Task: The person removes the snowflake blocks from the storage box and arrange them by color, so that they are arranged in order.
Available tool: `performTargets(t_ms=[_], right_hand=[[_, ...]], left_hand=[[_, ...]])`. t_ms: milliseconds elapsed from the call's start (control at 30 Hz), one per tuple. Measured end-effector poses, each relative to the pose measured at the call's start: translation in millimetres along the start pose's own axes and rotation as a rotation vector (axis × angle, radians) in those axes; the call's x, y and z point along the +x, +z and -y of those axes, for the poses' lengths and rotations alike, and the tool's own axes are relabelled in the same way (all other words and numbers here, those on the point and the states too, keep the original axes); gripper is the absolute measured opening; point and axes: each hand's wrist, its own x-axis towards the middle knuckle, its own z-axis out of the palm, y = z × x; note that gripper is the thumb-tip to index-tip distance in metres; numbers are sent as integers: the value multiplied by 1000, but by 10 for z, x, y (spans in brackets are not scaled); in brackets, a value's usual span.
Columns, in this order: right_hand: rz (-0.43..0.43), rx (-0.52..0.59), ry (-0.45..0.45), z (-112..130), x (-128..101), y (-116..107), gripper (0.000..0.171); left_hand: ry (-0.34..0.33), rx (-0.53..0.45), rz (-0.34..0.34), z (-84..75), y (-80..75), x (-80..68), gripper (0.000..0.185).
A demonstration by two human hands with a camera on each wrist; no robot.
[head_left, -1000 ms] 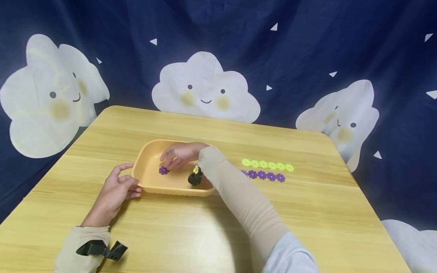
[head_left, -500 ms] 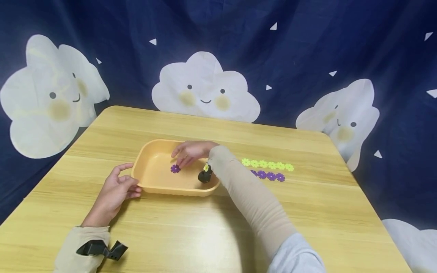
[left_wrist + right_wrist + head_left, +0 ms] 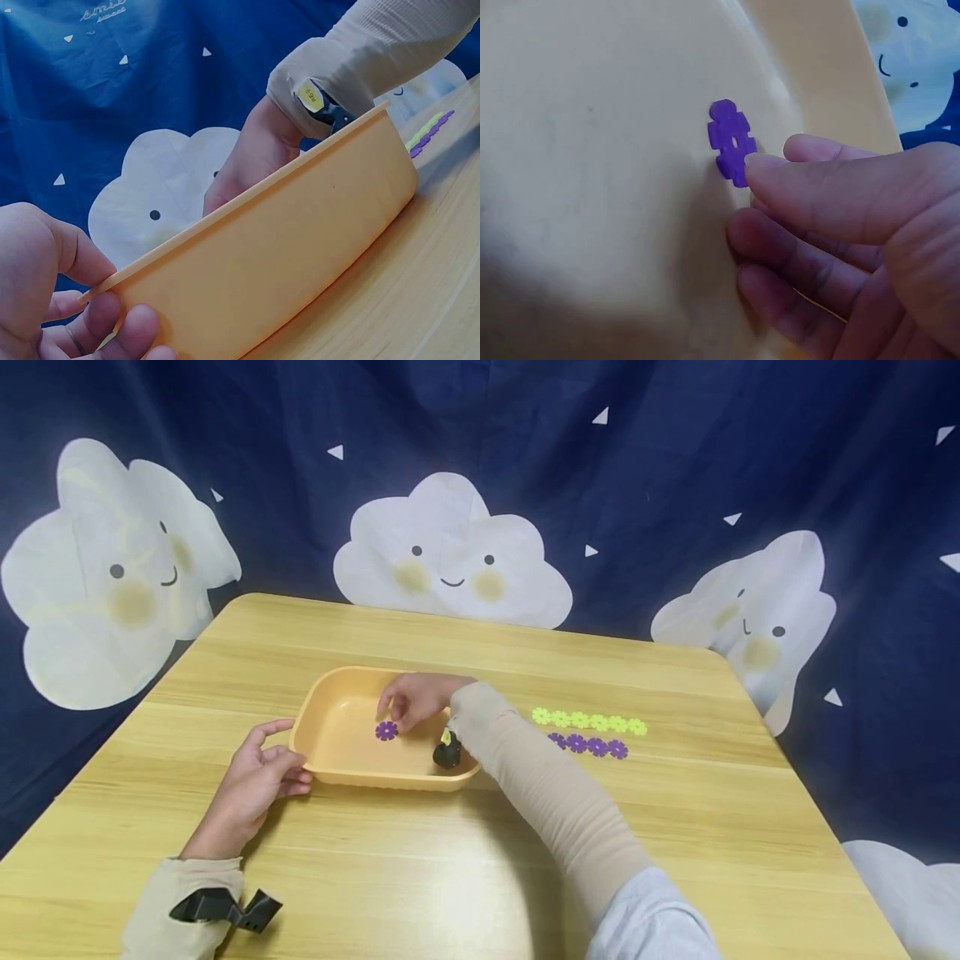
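**Head view: one purple flower in our tray, two rows left on the bench**

Head view shows our right hand (image 3: 416,696) reaching into the shallow orange tray (image 3: 330,685), fingers loosely bent and hovering just over a single purple flower piece (image 3: 386,731) that lies flat on the tray floor. From the right wrist view we see that piece (image 3: 733,142) lying just beyond our fingertips (image 3: 769,166), which come right up to its edge; we cannot tell for certain whether they touch it, but they do not pinch it, so we read this hand as relaxed and holding nothing.

Our left hand (image 3: 255,777) rests on the bench (image 3: 450,877) at the tray's left end. In the left wrist view its fingers (image 3: 112,330) curl against the outer wall of the tray (image 3: 300,255), with the thumb up near the rim, so we judge that it steadies the tray with a light grip.

Beyond our right forearm, well away from both hands, a row of yellow-green flower pieces (image 3: 588,722) lies on the bench, and a row of purple flower pieces (image 3: 588,746) lies just on the near side of it, partly hidden at its left end by our sleeve.

As we judge it, the work is at an early point: one purple piece lies in the tray, we see no other piece there, and both rows on the bench are left to deal with. A small black wrist device (image 3: 447,752) sits on our right sleeve, over the tray's near rim.
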Motion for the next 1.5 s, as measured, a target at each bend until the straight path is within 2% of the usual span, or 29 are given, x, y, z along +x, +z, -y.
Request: performTargets(t_ms=[167, 367, 900, 1133, 1233, 1400, 1500], right_hand=[[3, -28, 6, 10, 36, 38, 37], [-6, -115, 23, -8, 97, 76, 33], [-7, -94, 33, 19, 87, 97, 24], [-13, 11, 10, 4, 89, 95, 25], [-29, 20, 1, -9, 83, 83, 22], [-19, 88, 11, -14, 38, 46, 16], [-11, 107, 19, -12, 6, 7, 18]], left_hand=[[1, -2, 0, 2, 6, -3, 56], [-3, -6, 0, 12, 12, -1, 56], [0, -7, 6, 5, 13, 4, 56], [0, -8, 5, 2, 13, 6, 56], [0, -7, 8, 9, 12, 9, 56], [0, -12, 8, 8, 8, 6, 57], [5, -20, 1, 7, 5, -1, 55]])
